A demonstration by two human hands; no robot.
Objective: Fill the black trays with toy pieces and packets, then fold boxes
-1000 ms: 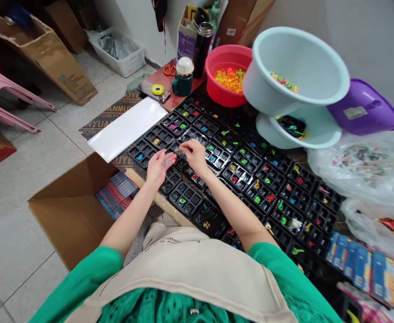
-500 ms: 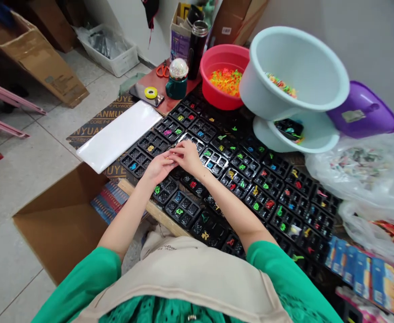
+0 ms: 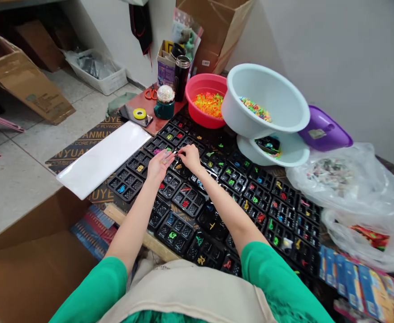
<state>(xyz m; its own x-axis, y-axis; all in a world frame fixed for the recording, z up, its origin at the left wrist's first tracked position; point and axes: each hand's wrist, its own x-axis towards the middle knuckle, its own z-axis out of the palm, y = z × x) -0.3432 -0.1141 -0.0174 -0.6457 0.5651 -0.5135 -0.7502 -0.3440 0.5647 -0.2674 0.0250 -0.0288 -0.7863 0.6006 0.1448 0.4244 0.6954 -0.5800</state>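
My left hand (image 3: 158,167) is half turned up over the black compartment trays (image 3: 187,197), its fingers curled around small bits too tiny to name. Just to its right, my right hand (image 3: 190,158) has thumb and fingers pinched close to the left fingertips; whatever lies in the pinch cannot be made out. Both hands hover above the tray rows near the far left part of the table. Small coloured plastic pieces lie in some compartments, among them a red piece (image 3: 185,203), a blue piece (image 3: 121,189) and a green piece (image 3: 172,235).
Behind the trays stand a red basin (image 3: 197,85) of orange and yellow pieces and stacked pale blue basins (image 3: 267,80). A white plastic sheet stack (image 3: 102,157) lies left. A mug (image 3: 165,107) and tape roll (image 3: 139,114) sit beyond; plastic bags (image 3: 348,179) lie right.
The view has shifted, so the basins and table appear further left and lower. My hands, overlapping at the fingers before, now show a small gap between them.
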